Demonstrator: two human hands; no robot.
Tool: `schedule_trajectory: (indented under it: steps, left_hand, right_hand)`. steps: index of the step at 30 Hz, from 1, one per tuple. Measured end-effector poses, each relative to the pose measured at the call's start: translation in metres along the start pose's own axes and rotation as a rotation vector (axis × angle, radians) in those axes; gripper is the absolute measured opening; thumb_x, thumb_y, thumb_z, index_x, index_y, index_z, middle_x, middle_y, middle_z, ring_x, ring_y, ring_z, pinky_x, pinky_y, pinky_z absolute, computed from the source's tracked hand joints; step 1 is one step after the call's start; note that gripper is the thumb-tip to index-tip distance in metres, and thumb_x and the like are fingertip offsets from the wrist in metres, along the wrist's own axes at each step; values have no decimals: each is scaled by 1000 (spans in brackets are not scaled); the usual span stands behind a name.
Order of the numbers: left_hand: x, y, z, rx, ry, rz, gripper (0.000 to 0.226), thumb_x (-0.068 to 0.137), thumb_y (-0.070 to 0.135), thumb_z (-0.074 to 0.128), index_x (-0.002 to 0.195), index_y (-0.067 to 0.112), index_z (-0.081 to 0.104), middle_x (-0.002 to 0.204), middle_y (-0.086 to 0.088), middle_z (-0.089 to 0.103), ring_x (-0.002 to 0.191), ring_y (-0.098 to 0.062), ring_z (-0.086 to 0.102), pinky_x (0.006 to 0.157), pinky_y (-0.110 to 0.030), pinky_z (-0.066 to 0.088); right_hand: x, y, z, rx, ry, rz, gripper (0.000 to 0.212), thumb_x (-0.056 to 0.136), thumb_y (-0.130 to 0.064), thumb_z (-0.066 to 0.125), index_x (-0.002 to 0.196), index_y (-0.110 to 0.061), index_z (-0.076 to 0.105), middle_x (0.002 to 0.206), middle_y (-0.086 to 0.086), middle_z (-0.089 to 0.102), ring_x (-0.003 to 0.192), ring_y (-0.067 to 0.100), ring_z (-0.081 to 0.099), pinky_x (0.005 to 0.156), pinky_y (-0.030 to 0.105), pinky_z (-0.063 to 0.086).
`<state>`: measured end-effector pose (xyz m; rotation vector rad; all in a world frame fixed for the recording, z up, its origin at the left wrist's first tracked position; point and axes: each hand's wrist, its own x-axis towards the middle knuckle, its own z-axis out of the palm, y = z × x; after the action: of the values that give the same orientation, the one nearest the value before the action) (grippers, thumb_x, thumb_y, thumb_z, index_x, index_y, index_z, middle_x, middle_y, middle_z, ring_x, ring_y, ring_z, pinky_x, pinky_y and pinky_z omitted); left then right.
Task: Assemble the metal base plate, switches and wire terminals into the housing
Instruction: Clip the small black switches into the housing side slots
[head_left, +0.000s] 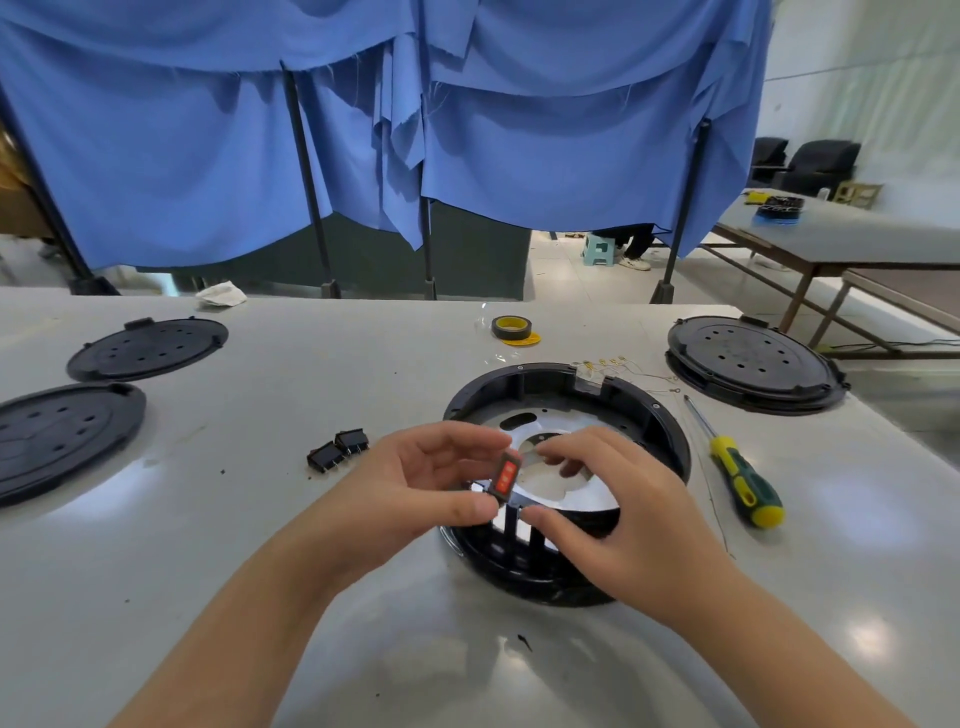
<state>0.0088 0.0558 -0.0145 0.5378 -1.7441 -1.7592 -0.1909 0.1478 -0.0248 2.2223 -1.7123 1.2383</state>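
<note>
Red-faced black rocker switch (506, 477) in left hand (415, 483) above round housing (660, 415)

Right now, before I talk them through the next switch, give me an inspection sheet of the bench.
Surface: grey table, glossy, small dark specks.
Job's things: round black housing with metal base plate inside; red switch held above its near rim; two black switches lying loose; wire terminals by the far rim.
Clutter: screwdriver, tape roll, three black covers.
Grippers: left hand and right hand pinch the red switch.
Cables: thin wires trailing from the terminals.
Surroundings: blue curtain, another table.
</note>
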Motion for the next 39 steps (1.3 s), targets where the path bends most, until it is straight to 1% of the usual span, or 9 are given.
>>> schedule_trajectory:
  steps: [7,13,16,20,25,27,30,35,39]
  left_hand:
    - [-1,1,8,-46,-71,-32,28,84,22,66,112,19,67,117,-11,70,111,-26,65,86,-26,53]
    - [0,1,14,-75,0,-68,21,88,25,63,108,24,71,103,-12,73,99,-23,69,81,-26,54]
    - [1,2,22,-45,121,-50,24,84,32,64,102,19,71,101,-9,74,97,-22,71,77,-26,56]
    - [1,4,34,-7,282,-18,36,73,39,68,97,13,69,92,-9,74,85,-23,73,64,-25,57]
    - [0,0,45,11,368,10,41,56,31,82,90,12,70,79,-5,74,74,-18,73,64,-25,58]
    - [0,0,44,14,387,11,28,62,21,84,87,14,72,77,-4,73,72,-18,73,64,-26,58]
    - [0,6,33,28,397,12,16,74,2,77,85,14,75,83,-9,75,73,-21,73,63,-23,57]
    - [-8,22,2,253,338,-48,15,73,7,79,85,16,77,83,-8,76,76,-20,73,64,-22,57]
    - [-13,25,-13,437,216,-162,20,72,10,82,83,26,77,81,-3,77,77,-19,74,66,-24,59]
  right_hand:
    - [-1,-3,6,133,107,-88,26,83,-18,69,109,-16,67,101,-9,61,95,8,59,80,26,49]
    - [-1,-8,7,250,121,-24,15,83,-17,68,97,-13,70,94,-8,64,92,9,62,80,24,50]
    - [-2,-11,8,276,187,13,13,79,-13,70,91,-15,67,91,-10,64,90,9,62,78,20,48]
    - [-3,-9,12,181,287,-11,12,76,-11,71,82,-11,62,88,-6,61,85,9,60,73,22,49]
    - [-4,-10,19,70,305,-101,11,80,-13,69,77,-8,60,86,-1,58,78,13,57,65,26,47]
    - [-4,-11,21,39,308,-111,11,78,-10,72,76,-7,61,86,-1,58,77,13,57,64,25,46]
    - [-4,-12,20,51,243,-81,10,78,-13,72,84,-9,66,90,-3,59,82,11,57,69,22,46]
    - [-7,-15,13,-117,-56,26,20,85,-36,58,98,-22,64,90,-13,62,81,8,60,64,31,50]
    - [-8,-16,12,-164,-93,39,17,86,-31,62,101,-24,67,85,-13,68,77,12,64,64,34,53]
